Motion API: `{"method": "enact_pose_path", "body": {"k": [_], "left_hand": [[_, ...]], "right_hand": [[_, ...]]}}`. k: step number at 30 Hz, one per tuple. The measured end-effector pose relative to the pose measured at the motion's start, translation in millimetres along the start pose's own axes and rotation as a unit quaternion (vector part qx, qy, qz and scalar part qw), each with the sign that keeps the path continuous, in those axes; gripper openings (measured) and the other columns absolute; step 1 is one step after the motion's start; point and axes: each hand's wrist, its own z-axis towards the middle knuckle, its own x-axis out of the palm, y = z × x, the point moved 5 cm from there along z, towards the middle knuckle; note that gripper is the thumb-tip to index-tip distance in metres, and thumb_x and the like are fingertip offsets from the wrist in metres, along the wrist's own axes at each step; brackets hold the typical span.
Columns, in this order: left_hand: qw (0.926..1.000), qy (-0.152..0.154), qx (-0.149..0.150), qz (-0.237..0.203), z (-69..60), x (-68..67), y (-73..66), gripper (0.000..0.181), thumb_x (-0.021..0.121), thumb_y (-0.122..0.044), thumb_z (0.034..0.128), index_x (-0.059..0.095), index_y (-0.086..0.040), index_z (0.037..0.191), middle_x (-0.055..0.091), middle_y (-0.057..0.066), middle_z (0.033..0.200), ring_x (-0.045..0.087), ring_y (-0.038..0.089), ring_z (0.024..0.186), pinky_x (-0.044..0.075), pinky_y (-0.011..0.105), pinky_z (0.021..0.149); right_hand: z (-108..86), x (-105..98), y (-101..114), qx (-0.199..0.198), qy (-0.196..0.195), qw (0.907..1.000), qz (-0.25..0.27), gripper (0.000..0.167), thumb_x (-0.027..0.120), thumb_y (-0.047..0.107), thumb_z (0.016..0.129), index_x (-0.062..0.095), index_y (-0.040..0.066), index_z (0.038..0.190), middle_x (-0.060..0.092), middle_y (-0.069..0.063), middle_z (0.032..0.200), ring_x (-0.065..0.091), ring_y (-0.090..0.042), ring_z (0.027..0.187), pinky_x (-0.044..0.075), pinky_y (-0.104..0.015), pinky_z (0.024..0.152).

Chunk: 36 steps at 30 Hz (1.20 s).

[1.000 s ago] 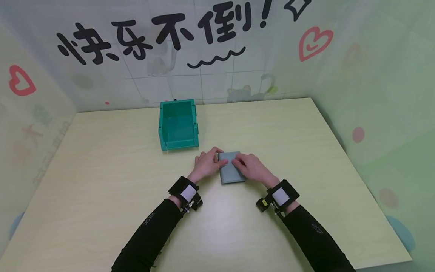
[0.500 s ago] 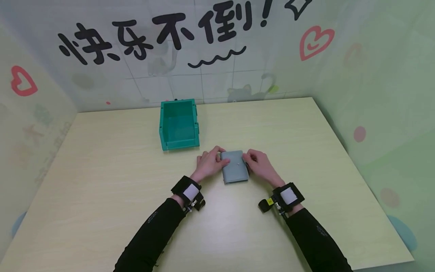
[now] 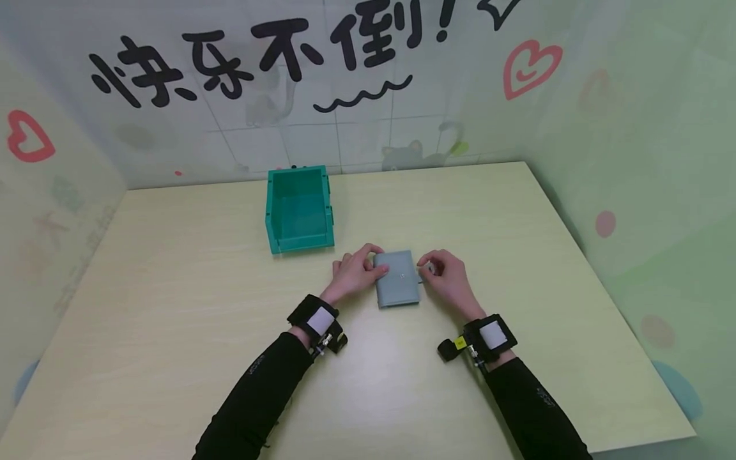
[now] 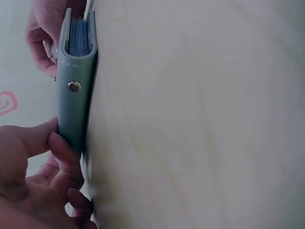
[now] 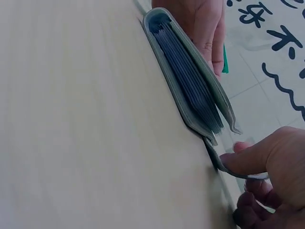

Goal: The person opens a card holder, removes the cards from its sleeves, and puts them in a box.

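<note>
In the fingers of the right hand (image 3: 454, 281), a strap (image 5: 216, 153) was pinched. By the fingers of the left hand (image 3: 352, 276), the book (image 3: 398, 281) was held at its spine (image 4: 75, 105). It was laid on the worktop (image 3: 195, 287), between both hands. Farther off, a box (image 3: 301, 244) was set.

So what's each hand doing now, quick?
Left hand: holding the grey-blue booklet by one side.
Right hand: pinching the booklet's strap.

Head view: high, facing forward-down across table (image 3: 190, 275) — wrist views: low, close, opposite sides, sharing booklet (image 4: 74, 107).
</note>
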Motion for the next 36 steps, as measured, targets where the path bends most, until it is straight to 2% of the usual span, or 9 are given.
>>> {"method": "enact_pose_path", "body": {"k": [6, 10, 13, 16, 20, 22, 27, 31, 36], "left_hand": [[0.9986, 0.026, -0.007, -0.046, 2.1, -3.4, 4.0, 0.035, 0.063, -0.030, 0.0994, 0.057, -0.016, 0.131, 0.056, 0.002, 0.081, 0.052, 0.027, 0.098, 0.021, 0.048, 0.097], [0.9924, 0.061, -0.015, -0.106, 3.5, -4.0, 6.8, 0.034, 0.058, -0.028, 0.1012, 0.056, -0.013, 0.131, 0.056, -0.004, 0.071, 0.058, 0.024, 0.092, 0.014, 0.057, 0.110], [0.9887, 0.071, -0.020, -0.130, 3.2, -4.9, 7.7, 0.038, 0.056, -0.037, 0.1014, 0.057, -0.011, 0.129, 0.060, -0.001, 0.071, 0.059, 0.023, 0.104, 0.005, 0.065, 0.117], [0.9909, 0.066, -0.028, -0.114, 1.5, -5.4, 5.8, 0.052, 0.055, -0.055, 0.0974, 0.059, -0.011, 0.125, 0.065, 0.003, 0.092, 0.054, 0.026, 0.118, 0.006, 0.067, 0.117], [0.9961, 0.058, -0.043, -0.051, -0.1, -3.9, 0.2, 0.071, 0.055, -0.073, 0.0876, 0.055, -0.011, 0.122, 0.064, 0.008, 0.120, 0.054, 0.029, 0.119, 0.017, 0.062, 0.112], [0.9968, 0.058, -0.048, -0.028, -0.1, -3.2, -1.9, 0.074, 0.054, -0.076, 0.0850, 0.053, -0.012, 0.121, 0.064, 0.010, 0.122, 0.056, 0.029, 0.117, 0.020, 0.060, 0.111], [0.9956, 0.079, -0.037, -0.035, -0.8, -4.3, -2.4, 0.067, 0.048, -0.070, 0.0914, 0.050, -0.010, 0.121, 0.061, 0.012, 0.120, 0.053, 0.031, 0.118, 0.019, 0.062, 0.112], [0.9897, 0.112, -0.006, -0.089, -3.9, -10.2, 1.5, 0.056, 0.038, -0.055, 0.1009, 0.052, -0.008, 0.129, 0.057, 0.014, 0.117, 0.052, 0.030, 0.112, 0.030, 0.054, 0.108], [0.9802, 0.137, 0.025, -0.141, -10.5, -20.6, 11.6, 0.055, 0.031, -0.040, 0.1043, 0.051, -0.004, 0.141, 0.059, 0.016, 0.125, 0.054, 0.027, 0.113, 0.037, 0.045, 0.109]], "right_hand": [[0.1, 5.5, 0.2, -0.036, 0.011, 0.9988, -0.030, 0.018, 0.066, -0.006, 0.087, 0.074, 0.002, 0.101, 0.064, -0.017, 0.101, 0.049, -0.031, 0.101, 0.035, -0.036, 0.088], [-1.5, 10.9, 2.7, -0.068, 0.003, 0.9963, -0.053, 0.018, 0.062, -0.005, 0.088, 0.073, -0.001, 0.102, 0.070, -0.018, 0.101, 0.053, -0.036, 0.098, 0.037, -0.044, 0.088], [-2.7, 14.8, 4.5, -0.078, -0.004, 0.9938, -0.079, 0.015, 0.063, 0.003, 0.090, 0.071, 0.001, 0.103, 0.071, -0.016, 0.096, 0.053, -0.034, 0.093, 0.034, -0.047, 0.086], [-3.3, 17.7, 5.0, -0.066, 0.003, 0.9932, -0.096, 0.014, 0.067, 0.012, 0.090, 0.069, 0.005, 0.102, 0.068, -0.013, 0.092, 0.051, -0.031, 0.091, 0.030, -0.045, 0.085], [-3.4, 19.6, 4.7, -0.046, 0.022, 0.9925, -0.111, 0.018, 0.073, 0.018, 0.086, 0.065, 0.009, 0.099, 0.061, -0.008, 0.086, 0.048, -0.028, 0.090, 0.025, -0.043, 0.086], [-3.4, 19.9, 4.6, -0.038, 0.029, 0.9924, -0.114, 0.021, 0.076, 0.020, 0.085, 0.064, 0.010, 0.099, 0.060, -0.007, 0.086, 0.047, -0.028, 0.091, 0.024, -0.042, 0.087], [-3.2, 20.3, 5.0, -0.020, 0.041, 0.9932, -0.107, 0.037, 0.079, 0.028, 0.086, 0.065, 0.010, 0.115, 0.058, -0.006, 0.086, 0.046, -0.027, 0.090, 0.023, -0.042, 0.088], [-1.9, 20.4, 6.5, -0.017, 0.052, 0.9925, -0.109, 0.054, 0.079, 0.035, 0.086, 0.064, 0.012, 0.132, 0.058, -0.004, 0.086, 0.044, -0.025, 0.088, 0.022, -0.041, 0.087], [-1.2, 19.9, 9.5, -0.025, 0.068, 0.9883, -0.134, 0.056, 0.078, 0.036, 0.086, 0.065, 0.011, 0.134, 0.058, -0.003, 0.085, 0.044, -0.024, 0.087, 0.023, -0.039, 0.084]]}}
